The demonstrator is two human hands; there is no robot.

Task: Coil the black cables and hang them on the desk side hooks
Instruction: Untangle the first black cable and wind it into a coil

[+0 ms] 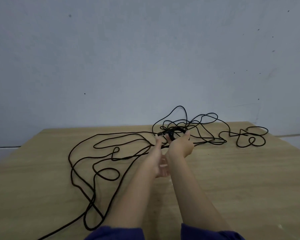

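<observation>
coiling step, early on: right hand (pixel 181 144) grip curls round a small coil (pixel 176 131) over the far surface (pixel 232 179); left hand (pixel 155 156) pinches the cable end (pixel 160 134) beside it. next, draw in loose cable (pixel 121 133) from the left.

**Background Surfaces**

A pale grey-blue wall (pixel 145 58) fills the upper view and carries scattered dark specks (pixel 69 15). A light wood-grain tabletop (pixel 232 179) meets it below. A thin dark line (pixel 3 147) runs along the wall at far left.

Wears dark blue cloth on both arms: a left sleeve (pixel 114 233) and a right sleeve (pixel 212 233). Ends with soft, uneven edges near the elbows, with bare forearms past them.
</observation>
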